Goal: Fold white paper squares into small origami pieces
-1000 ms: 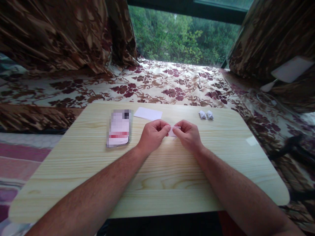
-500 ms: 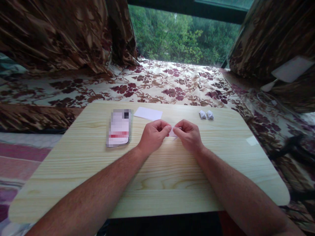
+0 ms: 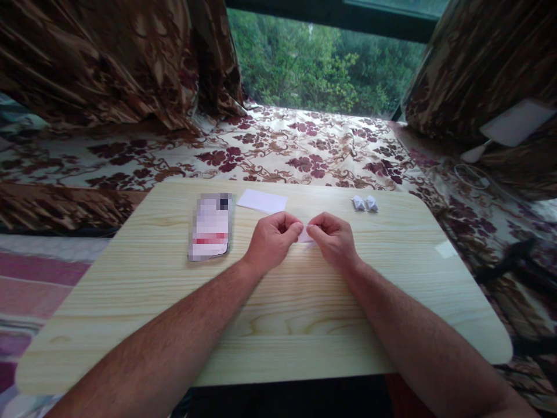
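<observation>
Between my two hands is a small piece of white paper (image 3: pixel 307 233), pinched from both sides just over the table. My left hand (image 3: pixel 273 237) grips its left end between thumb and forefinger. At the other end, the thumb and curled fingers of my right hand (image 3: pixel 334 237) close on it. Much of the paper is covered by my fingers, so its folds cannot be made out. Behind my left hand lies a stack or sheet of white paper (image 3: pixel 262 201). Two small folded white paper pieces (image 3: pixel 364 203) sit side by side beyond my right hand.
A blurred-out flat packet or phone-like object (image 3: pixel 211 226) lies on the left of the pale wooden table (image 3: pixel 278 325). A clear patch of tape or plastic (image 3: pixel 445 249) is near the right edge. Behind are a floral-covered ledge (image 3: pixel 304 145) and a white lamp (image 3: pixel 517 123).
Both hands keep almost the same place and grip. Only the fingers and the paper between them shift very slightly.
</observation>
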The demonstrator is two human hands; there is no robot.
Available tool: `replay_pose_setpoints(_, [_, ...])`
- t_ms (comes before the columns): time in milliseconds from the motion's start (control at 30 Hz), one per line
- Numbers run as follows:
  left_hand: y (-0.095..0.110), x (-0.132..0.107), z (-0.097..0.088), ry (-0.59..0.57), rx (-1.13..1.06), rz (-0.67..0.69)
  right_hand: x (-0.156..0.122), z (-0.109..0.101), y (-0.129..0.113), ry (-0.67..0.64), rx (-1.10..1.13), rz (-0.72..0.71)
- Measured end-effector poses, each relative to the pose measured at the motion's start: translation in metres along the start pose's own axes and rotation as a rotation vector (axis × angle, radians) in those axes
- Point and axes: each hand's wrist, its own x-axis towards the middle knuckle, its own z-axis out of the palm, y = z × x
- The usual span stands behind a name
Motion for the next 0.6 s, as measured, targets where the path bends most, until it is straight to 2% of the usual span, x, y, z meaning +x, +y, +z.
replay_pose_setpoints(133, [0.001,0.001,-0.002,0.058,0.01,-0.021,0.001,-0.002,-0.004,-0.041,0.076,0.036])
replay_pose_setpoints(267, [0.003,0.003,-0.003,0.11,0.024,-0.032,0.002,-0.001,0.001,-0.085,0.089,0.057])
replay_pose_setpoints(600, [0.001,-0.001,0.002,0.061,0.006,-0.003,0.001,0.0,0.007,-0.016,-0.005,0.038])
